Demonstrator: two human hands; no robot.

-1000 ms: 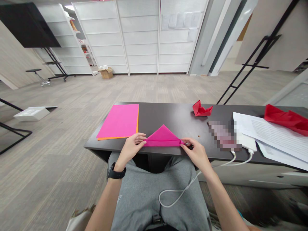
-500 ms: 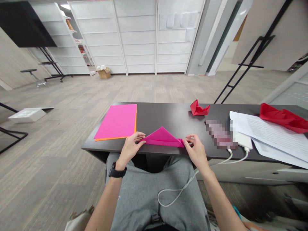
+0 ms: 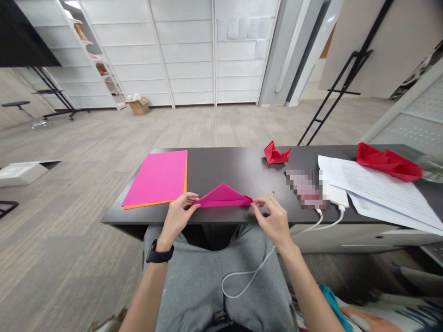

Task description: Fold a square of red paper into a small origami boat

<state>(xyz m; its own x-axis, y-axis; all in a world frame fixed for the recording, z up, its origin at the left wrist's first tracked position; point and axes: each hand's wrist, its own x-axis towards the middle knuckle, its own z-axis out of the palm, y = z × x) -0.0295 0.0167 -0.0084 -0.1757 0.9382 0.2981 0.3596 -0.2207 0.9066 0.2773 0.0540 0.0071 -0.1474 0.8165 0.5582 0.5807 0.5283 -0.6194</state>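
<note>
A folded sheet of magenta paper (image 3: 223, 197) lies near the front edge of the dark desk, with a triangular peak pointing away from me and a folded strip along its lower side. My left hand (image 3: 180, 211) pinches its left corner between thumb and fingers. At the opposite end, my right hand (image 3: 273, 216) grips the right corner, where a small flap is turned over. Left of the folded piece rests a stack of flat pink and orange paper (image 3: 157, 177). Beyond my right hand sits a small red paper boat (image 3: 277, 153).
On the right of the desk (image 3: 221, 161) are a blurred-out phone (image 3: 306, 189), a white charger (image 3: 337, 196) with cables, and printed sheets (image 3: 374, 184). A larger red paper boat (image 3: 389, 161) lies on those sheets. A white cable (image 3: 238, 273) loops across my lap.
The right end of the magenta paper is folded in more, and my right hand has shifted inward with it. The whole view has swung slightly to the right.
</note>
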